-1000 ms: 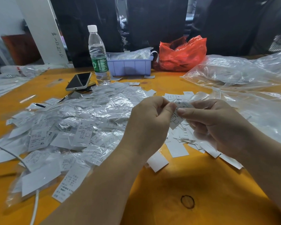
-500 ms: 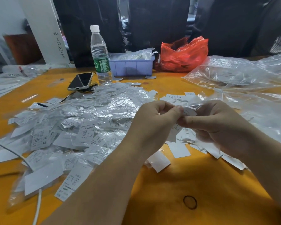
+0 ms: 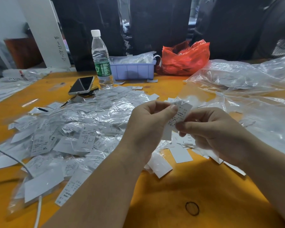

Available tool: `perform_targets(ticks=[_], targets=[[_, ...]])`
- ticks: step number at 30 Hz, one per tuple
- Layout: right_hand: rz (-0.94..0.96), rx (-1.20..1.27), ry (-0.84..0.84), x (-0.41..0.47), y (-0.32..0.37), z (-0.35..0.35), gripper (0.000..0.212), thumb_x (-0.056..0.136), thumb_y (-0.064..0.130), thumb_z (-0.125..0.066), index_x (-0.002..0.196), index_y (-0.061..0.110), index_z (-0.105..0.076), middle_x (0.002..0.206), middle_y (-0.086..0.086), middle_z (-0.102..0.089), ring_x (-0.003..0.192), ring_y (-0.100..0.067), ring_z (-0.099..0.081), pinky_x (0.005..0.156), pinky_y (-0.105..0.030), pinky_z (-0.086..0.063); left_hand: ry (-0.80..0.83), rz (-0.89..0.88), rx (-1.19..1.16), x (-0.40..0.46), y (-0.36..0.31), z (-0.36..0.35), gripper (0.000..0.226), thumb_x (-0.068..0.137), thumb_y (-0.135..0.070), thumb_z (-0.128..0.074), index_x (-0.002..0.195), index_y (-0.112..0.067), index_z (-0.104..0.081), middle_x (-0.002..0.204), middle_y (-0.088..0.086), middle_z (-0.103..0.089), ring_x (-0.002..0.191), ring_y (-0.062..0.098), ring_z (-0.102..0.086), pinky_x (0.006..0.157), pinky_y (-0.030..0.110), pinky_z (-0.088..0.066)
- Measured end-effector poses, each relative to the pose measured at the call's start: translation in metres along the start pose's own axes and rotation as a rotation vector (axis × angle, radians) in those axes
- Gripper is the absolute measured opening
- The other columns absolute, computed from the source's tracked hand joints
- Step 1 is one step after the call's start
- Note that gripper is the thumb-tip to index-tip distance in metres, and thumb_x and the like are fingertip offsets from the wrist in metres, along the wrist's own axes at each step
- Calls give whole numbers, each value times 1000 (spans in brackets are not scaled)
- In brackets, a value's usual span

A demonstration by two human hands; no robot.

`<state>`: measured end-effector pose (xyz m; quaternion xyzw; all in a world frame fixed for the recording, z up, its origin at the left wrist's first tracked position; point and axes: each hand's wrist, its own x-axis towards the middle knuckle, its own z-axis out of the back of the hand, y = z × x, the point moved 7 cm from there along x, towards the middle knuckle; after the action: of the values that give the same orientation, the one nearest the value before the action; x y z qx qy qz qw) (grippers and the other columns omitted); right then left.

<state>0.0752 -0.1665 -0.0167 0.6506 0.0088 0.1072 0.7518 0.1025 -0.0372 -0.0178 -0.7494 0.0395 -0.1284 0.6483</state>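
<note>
Both hands hold one white printed label [image 3: 179, 115] above the orange table [image 3: 171, 195]. My left hand [image 3: 148, 127] pinches its top edge between thumb and fingers. My right hand [image 3: 211, 130] pinches its lower right part. A thin clear plastic sleeve [image 3: 186, 94] seems to rise from the label's upper end. A big heap of bagged labels [image 3: 76, 129] covers the table to the left. Loose bare white labels [image 3: 181, 153] lie under and in front of my hands.
A water bottle [image 3: 101, 60], a phone [image 3: 81, 85], a lilac plastic bin [image 3: 133, 69] and a red plastic bag [image 3: 186, 58] stand at the back. Large clear bags [image 3: 247, 83] fill the right side. A white cable [image 3: 15, 162] runs at the left. A black rubber band [image 3: 192, 208] lies near.
Both hands have lifted slightly, and the label now stands out longer between them, with more of its printed face showing. The clear sleeve now shows above it.
</note>
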Motion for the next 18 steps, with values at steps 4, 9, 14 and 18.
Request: perform_targets(ticks=[4, 9, 14, 18], targets=[[-29, 29, -58, 2, -4, 7, 11, 83, -1, -65, 89, -4, -73, 55, -4, -55, 37, -3, -36, 36, -15, -27, -6, 4, 56, -1, 0, 0, 11, 87, -22, -70, 77, -16, -69, 75, -1, -71, 60, 5, -61, 48, 15, -45], [-62, 14, 15, 2, -4, 0, 11, 71, 9, -70, 78, 7, -78, 63, -16, -55, 43, -9, -26, 39, -18, -23, 39, 67, 67, 0, 1, -2, 30, 93, -35, -60, 83, -10, -74, 82, 8, -72, 86, 28, -68, 77, 39, -57], [-43, 35, 1, 2, -3, 1, 12, 75, 9, -68, 80, -1, -72, 61, -22, -54, 43, -10, -24, 40, -19, -21, 45, 48, 36, -1, -1, -2, 15, 90, -18, -65, 79, -10, -69, 79, 8, -71, 72, 23, -65, 57, 28, -55], [1, 33, -54, 1, 2, 5, 19, 67, 24, -70, 75, 7, -72, 67, -12, -68, 40, -8, -31, 38, -16, -28, 21, 32, 52, 0, 0, -1, 15, 89, -20, -67, 75, -15, -68, 74, -2, -71, 61, 6, -62, 54, 20, -51]])
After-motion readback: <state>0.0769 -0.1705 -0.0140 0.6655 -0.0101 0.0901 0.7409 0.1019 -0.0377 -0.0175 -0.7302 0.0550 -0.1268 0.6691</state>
